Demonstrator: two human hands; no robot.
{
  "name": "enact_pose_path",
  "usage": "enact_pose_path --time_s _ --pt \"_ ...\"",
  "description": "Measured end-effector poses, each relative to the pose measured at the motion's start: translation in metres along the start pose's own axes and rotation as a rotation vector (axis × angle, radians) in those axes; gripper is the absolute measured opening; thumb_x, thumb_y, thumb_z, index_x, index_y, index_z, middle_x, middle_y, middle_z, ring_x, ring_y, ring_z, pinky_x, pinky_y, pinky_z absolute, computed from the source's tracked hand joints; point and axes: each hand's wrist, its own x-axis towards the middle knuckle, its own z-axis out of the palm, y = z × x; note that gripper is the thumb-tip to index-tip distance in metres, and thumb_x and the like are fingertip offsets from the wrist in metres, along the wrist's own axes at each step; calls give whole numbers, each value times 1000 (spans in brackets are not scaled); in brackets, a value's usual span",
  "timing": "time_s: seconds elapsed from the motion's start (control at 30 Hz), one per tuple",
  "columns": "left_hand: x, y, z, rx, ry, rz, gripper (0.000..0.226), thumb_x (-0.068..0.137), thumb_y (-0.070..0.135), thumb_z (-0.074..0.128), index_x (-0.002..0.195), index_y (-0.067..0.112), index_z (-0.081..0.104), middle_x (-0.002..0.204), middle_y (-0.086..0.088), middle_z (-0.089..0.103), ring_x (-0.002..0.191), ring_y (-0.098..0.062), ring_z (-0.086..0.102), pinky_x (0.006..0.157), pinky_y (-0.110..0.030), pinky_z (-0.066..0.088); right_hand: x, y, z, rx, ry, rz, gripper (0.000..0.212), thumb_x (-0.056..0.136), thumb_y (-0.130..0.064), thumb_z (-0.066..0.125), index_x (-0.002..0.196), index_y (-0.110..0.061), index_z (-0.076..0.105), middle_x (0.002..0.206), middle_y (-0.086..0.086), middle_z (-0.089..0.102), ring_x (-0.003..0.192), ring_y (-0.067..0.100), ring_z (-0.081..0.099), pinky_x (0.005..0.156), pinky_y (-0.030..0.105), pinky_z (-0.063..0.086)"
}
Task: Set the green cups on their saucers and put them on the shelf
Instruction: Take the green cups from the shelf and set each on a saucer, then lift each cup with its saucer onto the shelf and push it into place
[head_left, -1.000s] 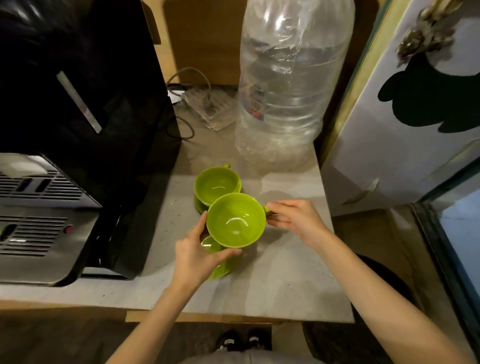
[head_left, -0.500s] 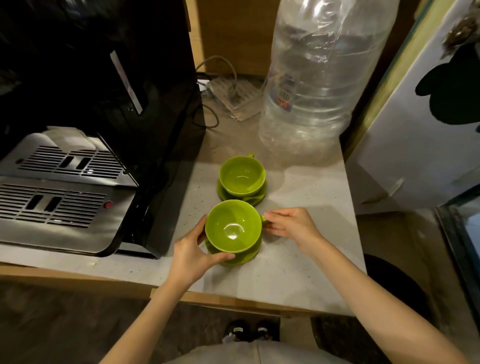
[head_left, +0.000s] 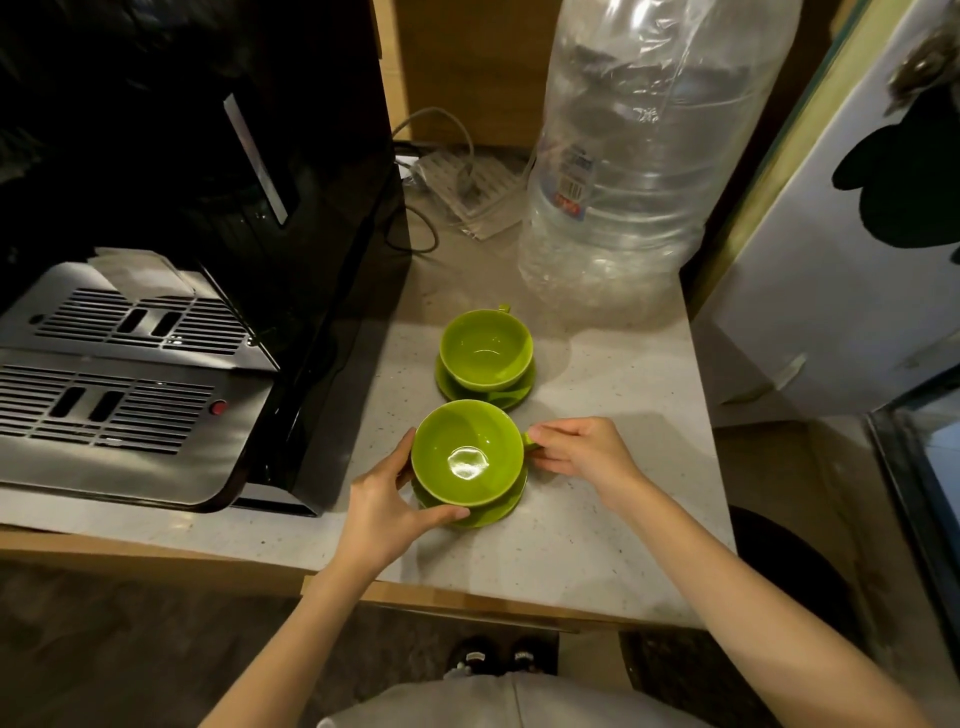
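Coffee machine (head_left: 171, 260): far left, black body w/ silver drip grille in front; takes up left third of counter.
Counter (head_left: 597, 545): pale speckled top w/ wood edge along near side.
Cables (head_left: 441, 171): far, betw. machine & bottle, lying over a flat white ribbed pad.
Left hand (head_left: 384, 506): cupped round left side of near cup; thumb along the far-left rim, fingers curled under near edge at the saucer. Gripping cup/saucer, not flat open.
Near cup (head_left: 467, 452): green, empty, upright, bright glare spot in bottom. Sits on near saucer, centre of counter, close to near edge.
Near saucer (head_left: 488, 514): green, only near & right rim shows from under the cup; flat on counter.
Far cup (head_left: 485, 349): green, empty, upright, handle pointing far. Just beyond near cup, close but can't tell if touching.
Far saucer (head_left: 514, 396): under far cup, rim shows on near-right side.
Right hand (head_left: 576, 449): fingers & thumb pinched on near cup's handle at its right side; handle mostly hidden by fingertips.
Bottle (head_left: 639, 171): big clear plastic water jug, far right of counter, behind far cup, well apart from hands.
White door (head_left: 857, 291): right of counter, w/ dark shape on it.
Shoes (head_left: 498, 660): at bottom centre, below counter edge.
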Motion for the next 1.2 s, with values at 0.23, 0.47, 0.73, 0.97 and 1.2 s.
enact_pose_path --time_s 0.23,0.47,0.73,0.97,1.2 --pt "-1 -2 2 12 -11 -8 99 51 35 82 133 22 30 119 13 44 111 -6 47 84 8 31 -1 -2 -2 -14 -7 1 31 81 -10 66 108 3 65 102 22 68 84 23 68 69 20 59" --pt "-4 -11 -4 64 -105 -49 119 50 39 84 144 13 16 130 13 33 119 -4 39 100 -19 34 0 0 -5 -13 56 38 24 87 -20 58 103 -3 63 87 13 68 74 21 68 60 22 57" --pt "5 -28 -22 -121 -52 -365 37 85 13 58 121 6 55 108 -12 66 95 -20 63 88 -31 50 -1 12 -7 -216 -61 140 26 88 -7 56 113 -1 58 86 12 68 55 8 69 56 22 58" --pt "21 -26 -14 -254 -70 -553 22 89 10 52 104 -4 62 73 -10 65 47 -1 64 50 -11 53 2 12 2 -256 -76 148 27 84 -5 60 109 5 60 90 21 68 50 9 69 55 22 58" --pt "25 -25 -6 -338 -53 -632 18 84 7 60 98 -4 62 71 -12 65 44 -7 65 48 -15 54 10 16 10 -292 -18 155 27 81 -4 64 105 7 61 72 12 66 44 8 66 48 20 56"
